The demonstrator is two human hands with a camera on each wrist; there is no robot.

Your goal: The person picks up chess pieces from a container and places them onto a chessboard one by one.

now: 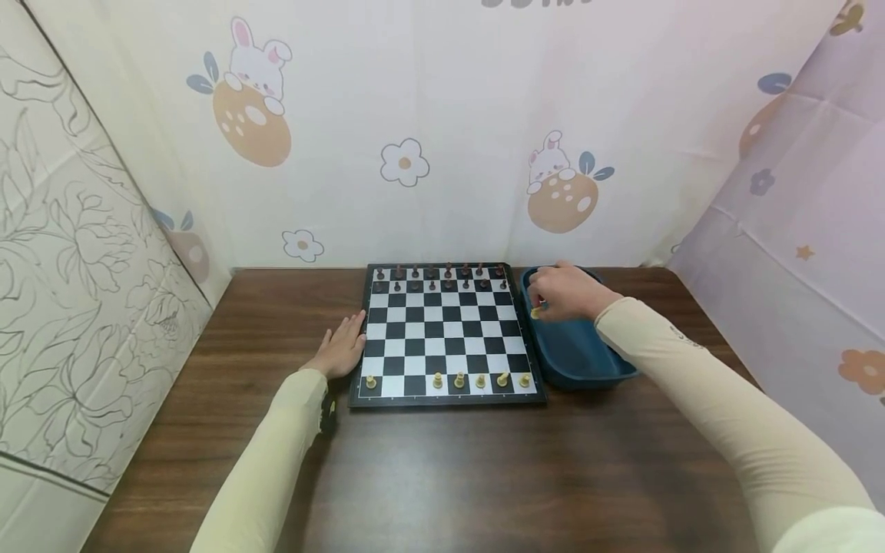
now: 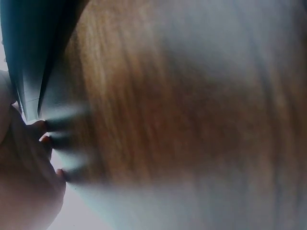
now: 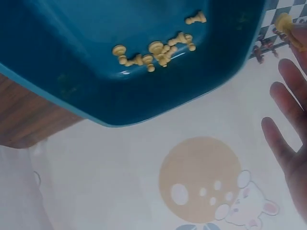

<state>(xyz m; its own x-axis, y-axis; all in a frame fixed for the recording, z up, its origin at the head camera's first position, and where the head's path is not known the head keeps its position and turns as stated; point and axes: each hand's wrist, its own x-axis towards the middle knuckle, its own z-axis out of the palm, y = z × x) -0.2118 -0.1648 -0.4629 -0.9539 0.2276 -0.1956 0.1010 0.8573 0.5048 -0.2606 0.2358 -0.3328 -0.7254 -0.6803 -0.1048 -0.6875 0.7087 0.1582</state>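
Observation:
My right hand (image 1: 563, 292) pinches a pale yellow chess piece (image 3: 284, 23) by the thumb and fingertips, over the left side of a blue plastic bin (image 1: 577, 346). Its other fingers are spread in the right wrist view. Several more yellow chess pieces (image 3: 157, 48) lie loose on the bin's floor. Left of the bin lies a black-and-white chessboard (image 1: 442, 330). Dark chess pieces (image 1: 432, 285) fill its two far rows. Along the near row stand several yellow ones, with two bare squares right of the leftmost piece (image 1: 371, 382). My left hand (image 1: 343, 346) rests with straight fingers at the board's left edge.
The brown wooden table (image 1: 442, 468) carries the board and bin. Behind it hangs a pale curtain (image 1: 456, 215) printed with rabbits and flowers; a flower-patterned panel (image 1: 83, 269) borders the left, and a printed cloth (image 1: 816, 269) the right.

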